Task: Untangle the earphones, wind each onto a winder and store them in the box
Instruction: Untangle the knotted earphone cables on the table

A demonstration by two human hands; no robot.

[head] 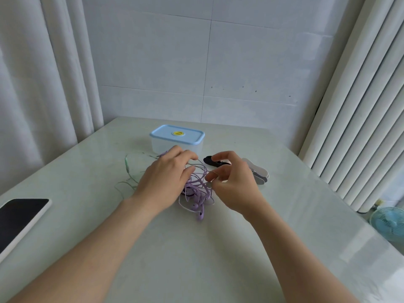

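Item 1: desk, pale and glossy, set against a white tiled wall.

Item 2: box, clear plastic with a light blue lid in place and a yellow sticker on top. It stands at the far middle of the desk, just behind the hands.

Item 3: earphones, a knotted heap at the desk's centre, in front of the box. Most cords are purple, with thin white ones among them. Purple earbuds lie at the near edge of the heap. A green cable trails out to the left.

Item 4: black winder, flat on the desk to the right of the box, partly hidden by the right hand.

Item 5: pale winders, stacked, just right of the right hand.

Item 6: left hand, palm down on the left of the heap, fingers curled round cords.

Item 7: right hand, at the heap's right edge, apart from the left, fingertips pinching a thin cord.

Item 8: phone, dark screen up, at the left edge.

Item 9: small blue fan, beyond the right edge.

Item 10: white curtain, left.
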